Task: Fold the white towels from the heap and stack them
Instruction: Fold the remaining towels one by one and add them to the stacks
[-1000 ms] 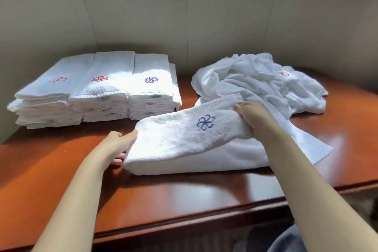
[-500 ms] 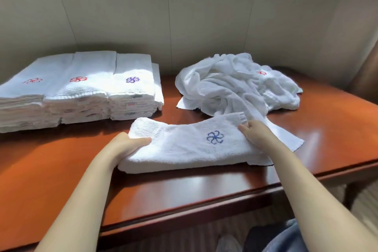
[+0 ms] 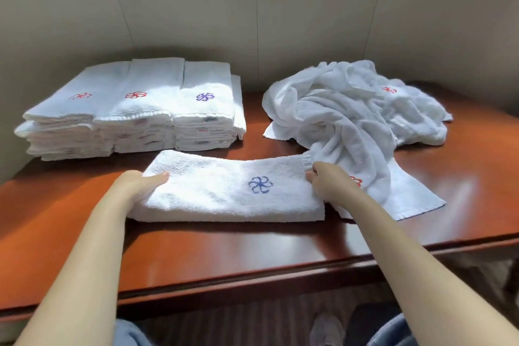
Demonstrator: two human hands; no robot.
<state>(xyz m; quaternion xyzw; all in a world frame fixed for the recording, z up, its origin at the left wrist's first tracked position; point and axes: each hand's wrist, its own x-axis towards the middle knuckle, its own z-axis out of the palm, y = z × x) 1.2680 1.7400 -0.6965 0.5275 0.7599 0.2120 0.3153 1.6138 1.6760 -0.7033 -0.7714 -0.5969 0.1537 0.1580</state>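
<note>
2 hands on 1 folded towel (image 3: pixel 219 199) w/ blue pinwheel logo (image 3: pixel 260 184), lying mid-table (image 3: pixel 224 253). Left hand (image 3: pixel 137 185) grips left end, thumb on top, fingers hidden under. Right hand (image 3: pixel 330 185) pinches right end. Behind: 3 stacks (image 3: pixel 134 112) left, 1 loose heap (image 3: pixel 351 109) right. Edge tags (image 3: pixel 210 119) unreadable.

No words or numbers can be read. The folded towel (image 3: pixel 224 199) bears a blue pinwheel emblem (image 3: pixel 260 184). The stacked towels (image 3: pixel 157 78) show red emblems (image 3: pixel 136 95) and a purple emblem (image 3: pixel 205 97), and their sewn tags (image 3: pixel 210 119) are too small to read. The heap (image 3: pixel 337 115) shows a red mark (image 3: pixel 389 89).
</note>
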